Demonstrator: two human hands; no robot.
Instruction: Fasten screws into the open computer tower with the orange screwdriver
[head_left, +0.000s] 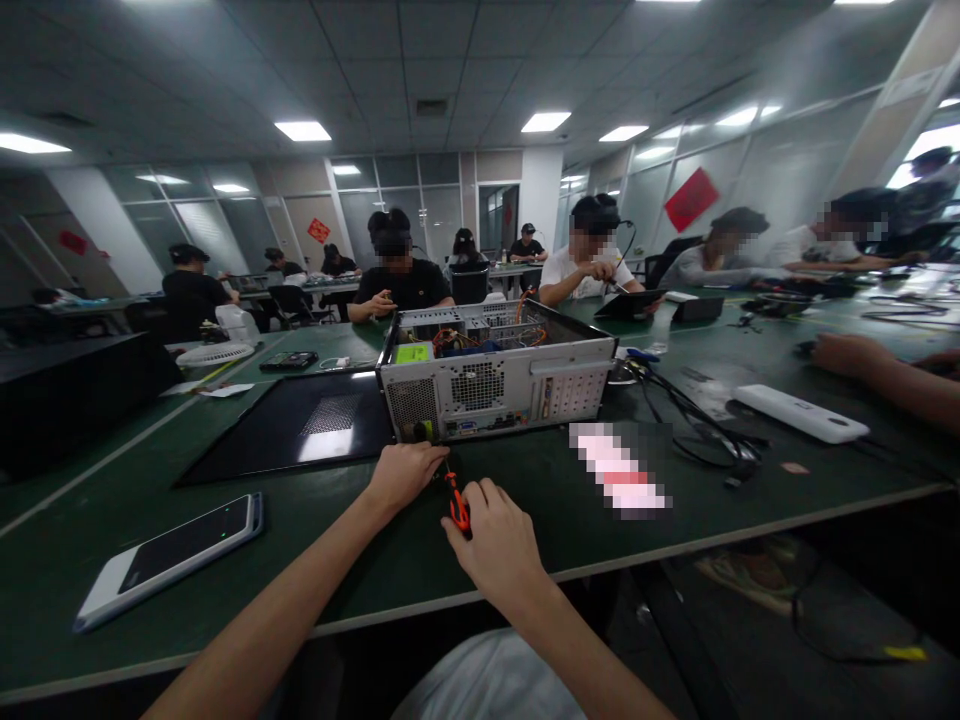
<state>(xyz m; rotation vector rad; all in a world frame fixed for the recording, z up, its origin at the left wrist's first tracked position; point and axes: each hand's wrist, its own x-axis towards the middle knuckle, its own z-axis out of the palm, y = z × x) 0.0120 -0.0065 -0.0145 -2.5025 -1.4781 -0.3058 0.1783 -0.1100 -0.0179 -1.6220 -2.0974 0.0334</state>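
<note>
A green tabletop [555,505] runs across a large room where other people sit at work. From the left lie a pale handheld device [172,565] and a black panel [277,425]. Next, the left hand [409,475] has its fingertips near the screwdriver's slim end; whether its grip closes on anything, I cannot tell. The orange-and-black screwdriver [456,502] is just in front of the open computer case [480,390], its handle within the right hand's [499,535] grip. Good handling would mean steadying the tip with the left fingers, keeping shaft and screw in line, and pressing gently. Farther right are black cables [741,468] and a white bar-shaped thing [802,413].
</note>
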